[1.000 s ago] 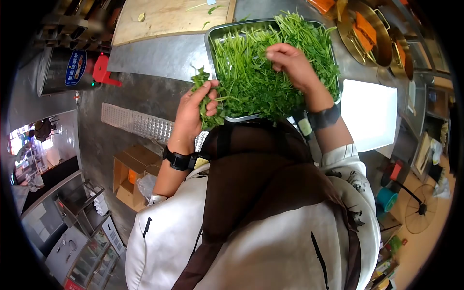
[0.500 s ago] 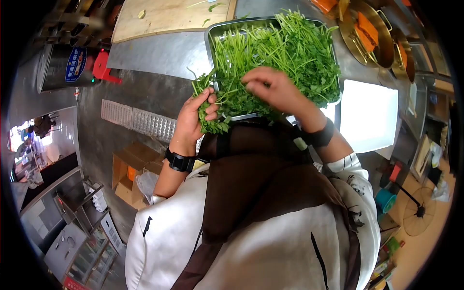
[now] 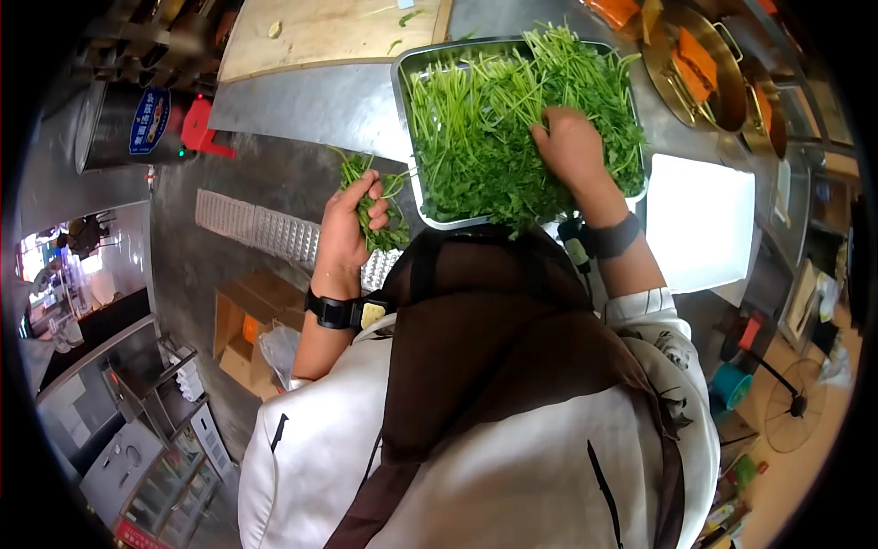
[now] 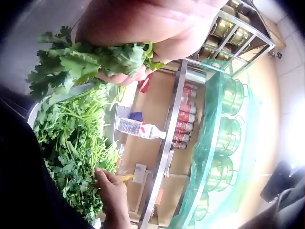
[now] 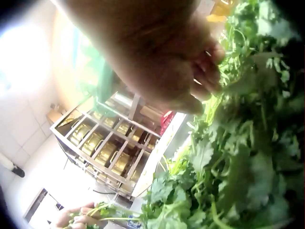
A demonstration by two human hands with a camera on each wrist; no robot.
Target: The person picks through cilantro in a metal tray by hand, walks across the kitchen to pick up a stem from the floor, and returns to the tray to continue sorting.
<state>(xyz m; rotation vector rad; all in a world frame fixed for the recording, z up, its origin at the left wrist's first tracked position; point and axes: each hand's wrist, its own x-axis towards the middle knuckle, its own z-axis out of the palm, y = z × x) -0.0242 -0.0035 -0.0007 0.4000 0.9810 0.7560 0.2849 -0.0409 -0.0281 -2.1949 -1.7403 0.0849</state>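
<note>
A metal tray [image 3: 409, 137] heaped with fresh cilantro [image 3: 485, 151] sits at the counter's front edge, stems toward the far side and leaves toward me. Left of the tray, my left hand [image 3: 343, 229] grips a small bunch of cilantro [image 4: 71, 67], its leaves sticking out past the fingers. Over the right part of the heap, my right hand [image 3: 576, 151] has its thumb and fingers bent in among the stems, pinching some of them. Its fingertips [image 5: 209, 81] sit right at the stems in the right wrist view.
A wooden board [image 3: 320, 37] with green scraps lies behind the tray on the left. To the right are a white container [image 3: 700, 220] and brass-coloured pans [image 3: 722, 73] holding orange packets. Below on the left stands an open cardboard box [image 3: 251, 316].
My right hand dipped left toward the bunch, then went back right onto the heap. My left hand, still holding its bunch, has shifted slightly left, away from the tray.
</note>
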